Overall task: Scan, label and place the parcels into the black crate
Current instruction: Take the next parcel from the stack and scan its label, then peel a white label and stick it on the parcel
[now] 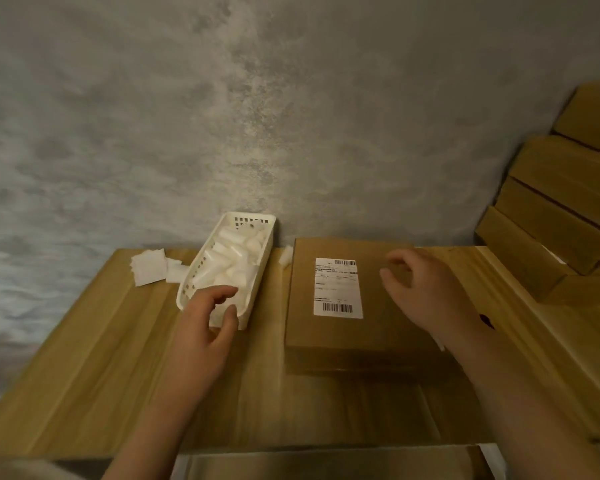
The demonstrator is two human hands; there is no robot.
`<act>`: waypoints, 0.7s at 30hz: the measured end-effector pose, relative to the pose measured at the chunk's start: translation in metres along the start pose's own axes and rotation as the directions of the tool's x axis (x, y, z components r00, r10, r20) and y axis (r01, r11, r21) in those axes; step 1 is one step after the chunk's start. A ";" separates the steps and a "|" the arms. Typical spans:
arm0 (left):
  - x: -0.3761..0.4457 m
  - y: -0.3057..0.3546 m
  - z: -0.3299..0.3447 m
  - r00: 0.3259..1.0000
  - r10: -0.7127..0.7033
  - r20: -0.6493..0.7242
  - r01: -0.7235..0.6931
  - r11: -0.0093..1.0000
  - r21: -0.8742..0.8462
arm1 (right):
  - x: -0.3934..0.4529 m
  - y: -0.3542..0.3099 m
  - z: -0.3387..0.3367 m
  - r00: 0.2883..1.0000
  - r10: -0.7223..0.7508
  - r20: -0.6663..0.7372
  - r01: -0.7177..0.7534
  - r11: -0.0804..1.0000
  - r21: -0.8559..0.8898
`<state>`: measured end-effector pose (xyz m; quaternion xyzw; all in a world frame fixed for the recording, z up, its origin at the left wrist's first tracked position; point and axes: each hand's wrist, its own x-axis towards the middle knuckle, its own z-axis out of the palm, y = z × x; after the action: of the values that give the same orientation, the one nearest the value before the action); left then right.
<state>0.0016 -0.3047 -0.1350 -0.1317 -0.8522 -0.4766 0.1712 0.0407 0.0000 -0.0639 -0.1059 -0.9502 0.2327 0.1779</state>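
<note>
A brown cardboard parcel (381,327) lies flat on the wooden table (101,358), with a white shipping label (337,287) stuck on its top. My right hand (426,292) hovers over the parcel's right part, fingers loosely curled and holding nothing. My left hand (205,317) is at the near end of a white plastic basket (194,282), fingers bent over its rim; no object shows between them. The basket holds several white label rolls (234,258). The black crate is not in view.
Several brown cardboard boxes (561,209) are stacked at the right against the grey wall. White paper scraps (149,266) lie left of the basket. A small white scrap (286,254) sits behind the parcel. Another cardboard box (326,465) shows below the table's near edge.
</note>
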 end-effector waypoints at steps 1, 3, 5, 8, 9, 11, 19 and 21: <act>0.006 -0.006 -0.006 1.000 0.007 -0.006 -0.007 0.999 0.032 | 0.004 -0.011 0.009 0.999 -0.026 0.024 0.026 1.000 -0.002; 0.019 -0.020 -0.015 1.000 0.001 -0.023 0.001 0.996 0.093 | 0.011 -0.028 0.028 0.995 -0.063 0.075 0.061 0.998 0.028; 0.034 -0.037 -0.024 0.999 -0.003 -0.045 0.011 0.986 0.165 | 0.015 -0.043 0.045 0.988 -0.090 0.128 0.078 0.993 0.093; 0.061 -0.068 -0.036 0.998 -0.029 -0.056 0.043 0.963 0.267 | 0.016 -0.063 0.063 0.966 -0.134 0.222 0.106 0.985 0.133; 0.069 -0.080 -0.040 0.996 -0.067 -0.056 0.080 0.956 0.282 | 0.016 -0.070 0.069 0.960 -0.152 0.237 0.128 0.985 0.116; 0.087 -0.102 -0.048 0.987 -0.155 -0.049 0.162 0.935 0.317 | 0.018 -0.081 0.080 0.953 -0.190 0.236 0.175 0.981 0.082; 0.129 -0.168 -0.062 0.916 -0.383 0.121 0.205 0.704 0.680 | 0.024 -0.093 0.109 0.951 -0.224 0.213 0.226 0.974 0.015; 0.135 -0.172 -0.065 0.924 -0.360 0.133 0.148 0.654 0.742 | 0.026 -0.091 0.112 0.952 -0.227 0.205 0.233 0.973 -0.004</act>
<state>-0.1766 -0.4400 -0.1790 0.0045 -0.9946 -0.1015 0.0230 -0.0369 -0.1172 -0.1051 0.0271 -0.9725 0.2066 0.1040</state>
